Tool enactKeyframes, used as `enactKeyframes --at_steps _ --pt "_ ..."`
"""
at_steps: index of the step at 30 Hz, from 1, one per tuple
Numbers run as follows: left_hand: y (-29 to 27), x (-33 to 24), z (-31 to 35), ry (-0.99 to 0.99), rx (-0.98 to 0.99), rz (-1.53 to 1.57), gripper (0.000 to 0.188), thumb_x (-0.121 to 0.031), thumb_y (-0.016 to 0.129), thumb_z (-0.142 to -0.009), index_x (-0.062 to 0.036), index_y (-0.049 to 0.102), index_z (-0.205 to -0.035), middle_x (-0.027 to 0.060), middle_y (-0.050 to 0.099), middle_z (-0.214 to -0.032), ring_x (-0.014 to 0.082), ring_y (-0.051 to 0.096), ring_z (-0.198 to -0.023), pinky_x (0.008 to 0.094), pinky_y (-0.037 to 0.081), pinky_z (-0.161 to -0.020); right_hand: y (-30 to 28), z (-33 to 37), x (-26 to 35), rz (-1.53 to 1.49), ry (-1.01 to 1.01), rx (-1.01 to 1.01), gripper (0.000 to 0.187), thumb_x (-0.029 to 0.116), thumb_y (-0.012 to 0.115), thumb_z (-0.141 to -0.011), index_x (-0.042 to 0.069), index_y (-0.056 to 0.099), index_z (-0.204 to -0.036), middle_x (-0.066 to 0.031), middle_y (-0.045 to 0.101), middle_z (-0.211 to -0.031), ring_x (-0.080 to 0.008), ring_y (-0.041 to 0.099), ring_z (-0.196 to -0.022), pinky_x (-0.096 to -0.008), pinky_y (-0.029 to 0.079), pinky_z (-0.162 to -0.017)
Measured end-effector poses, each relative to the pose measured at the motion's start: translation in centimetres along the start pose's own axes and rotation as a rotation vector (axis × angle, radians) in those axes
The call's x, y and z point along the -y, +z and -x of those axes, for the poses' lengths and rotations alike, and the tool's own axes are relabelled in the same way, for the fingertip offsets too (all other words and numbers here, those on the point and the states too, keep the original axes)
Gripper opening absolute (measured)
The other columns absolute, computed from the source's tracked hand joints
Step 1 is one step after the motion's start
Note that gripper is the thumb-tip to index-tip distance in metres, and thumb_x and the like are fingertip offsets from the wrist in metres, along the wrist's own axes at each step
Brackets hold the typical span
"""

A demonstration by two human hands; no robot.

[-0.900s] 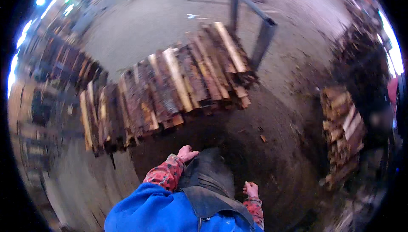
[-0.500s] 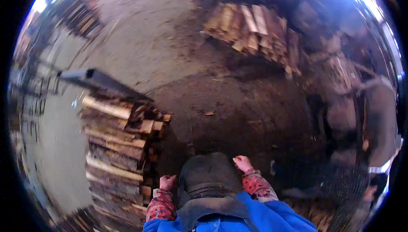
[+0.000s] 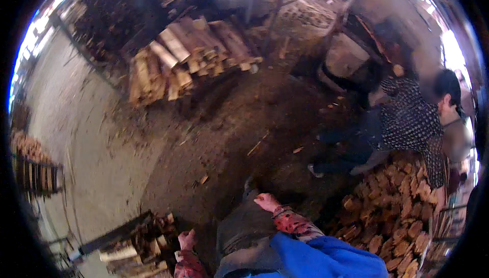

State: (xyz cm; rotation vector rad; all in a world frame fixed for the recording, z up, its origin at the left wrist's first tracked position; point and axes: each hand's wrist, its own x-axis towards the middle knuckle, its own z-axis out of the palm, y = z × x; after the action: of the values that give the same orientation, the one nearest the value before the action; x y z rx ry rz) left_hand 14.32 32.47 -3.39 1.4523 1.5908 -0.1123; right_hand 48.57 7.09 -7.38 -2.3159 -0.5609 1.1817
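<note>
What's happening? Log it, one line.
left hand: nothing visible held, near split wood | right hand: nothing visible held | co-worker: near wood pile

We see a dark, dirt-covered floor, paler toward the left, with a thin stick and a few wood chips lying on it.

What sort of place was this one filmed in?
Probably a wood-processing workshop or yard. Split wood is piled at lower left, another wood stack lies ahead, and a few scraps litter the dark floor.
</note>
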Motion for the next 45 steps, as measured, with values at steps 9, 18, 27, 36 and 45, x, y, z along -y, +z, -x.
enactKeyframes --at_steps 9,18,27,36,45 --pt "5.5 -7.8 -4.7 -0.106 0.304 0.23 0.027 -0.024 0.069 -0.078 0.002 0.064 -0.073 0.008 0.063 -0.066 0.0159 0.057 -0.057 0.0328 0.046 -0.052 -10.4 -7.6 -4.6 -0.142 0.028 -0.139 0.042 0.041 0.065 -0.08 0.003 0.068 -0.096 -0.014 0.068 -0.089 -0.0277 0.065 -0.084 -0.0386 0.05 -0.074" --pt "9.1 -17.8 -12.3 -0.13 0.438 0.122 0.033 -0.03 0.067 -0.08 0.0033 0.064 -0.079 0.0079 0.061 -0.064 0.0182 0.058 -0.056 0.0355 0.047 -0.052 -13.5 -11.9 -9.6 -0.221 0.185 -0.321 0.039 0.044 0.066 -0.079 0.006 0.068 -0.085 -0.0134 0.067 -0.08 -0.0286 0.064 -0.078 -0.0412 0.05 -0.069" --pt "11.4 -30.4 -25.0 -0.038 0.557 -0.02 0.04 -0.035 0.066 -0.082 0.0047 0.064 -0.084 0.0079 0.059 -0.063 0.0205 0.058 -0.055 0.0383 0.049 -0.053 -10.6 -11.6 -11.2 -0.685 0.436 -0.399 0.042 0.044 0.065 -0.08 0.003 0.067 -0.089 -0.0095 0.064 -0.073 -0.0216 0.061 -0.068 -0.0371 0.048 -0.063" --pt "18.5 -47.5 -33.6 -0.05 0.924 0.357 0.045 -0.039 0.067 -0.083 0.0059 0.065 -0.086 0.0099 0.06 -0.064 0.0244 0.06 -0.056 0.0414 0.051 -0.053 -13.3 -10.5 -12.4 -0.88 0.542 -0.272 0.032 0.036 0.064 -0.081 0.007 0.068 -0.094 -0.0072 0.065 -0.074 -0.0171 0.059 -0.06 -0.0327 0.048 -0.053" --pt "28.0 -51.8 -32.9 0.311 0.538 -0.413 0.038 -0.034 0.07 -0.081 0.0041 0.064 -0.078 0.0152 0.06 -0.064 0.0288 0.058 -0.055 0.048 0.051 -0.053 -17.2 -14.1 -17.9 -0.822 0.826 -0.223 0.042 0.043 0.064 -0.078 0.01 0.066 -0.104 -0.0101 0.067 -0.091 -0.0248 0.064 -0.074 -0.0378 0.053 -0.064"
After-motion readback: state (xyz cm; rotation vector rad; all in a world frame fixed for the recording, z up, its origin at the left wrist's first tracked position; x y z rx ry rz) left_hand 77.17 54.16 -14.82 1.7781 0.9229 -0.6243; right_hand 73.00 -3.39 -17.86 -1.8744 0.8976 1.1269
